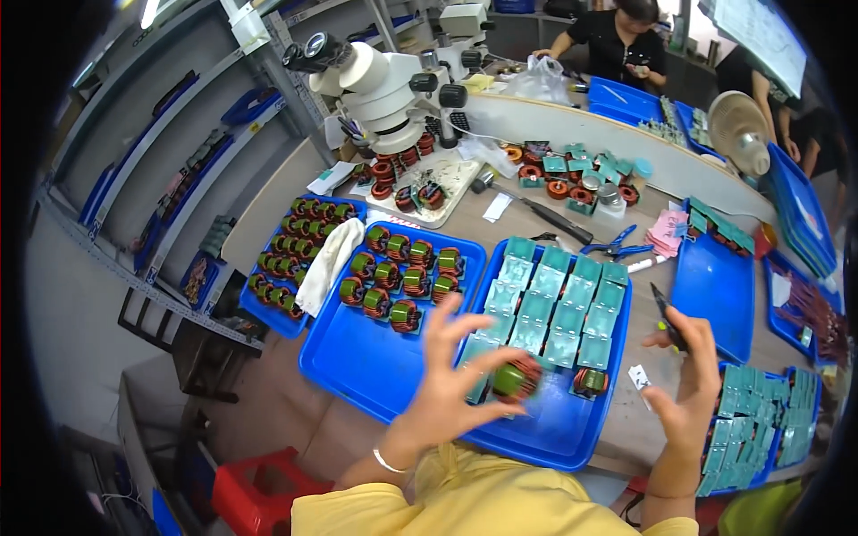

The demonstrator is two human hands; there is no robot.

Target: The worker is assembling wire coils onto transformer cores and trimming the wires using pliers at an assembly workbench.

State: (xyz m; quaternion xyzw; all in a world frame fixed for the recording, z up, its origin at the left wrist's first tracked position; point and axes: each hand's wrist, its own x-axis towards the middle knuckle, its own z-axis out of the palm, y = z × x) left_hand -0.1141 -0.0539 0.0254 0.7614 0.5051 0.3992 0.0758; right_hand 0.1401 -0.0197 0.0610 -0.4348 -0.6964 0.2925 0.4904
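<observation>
My left hand (449, 380), slightly blurred, pinches a toroidal coil (516, 381) wound in green and red wire between thumb and a finger, the other fingers spread. It is above the near part of a blue tray (536, 436) filled with rows of coils topped by teal plates (539, 305). One coil (590, 382) in that tray lies with its winding facing up. To the right of the tray, my right hand (693, 380) holds a dark, pointed hand tool (668, 320) with yellow parts, its thumb held apart. The tool's exact kind is unclear.
Left stands a blue tray (353, 362) with rows of green coils; a white cloth (331, 266) lies on its edge. Behind are a microscope (380, 89), blue-handled pliers (617, 243) and loose coils. Another blue tray (715, 299) stands right. A co-worker (617, 45) sits beyond the partition.
</observation>
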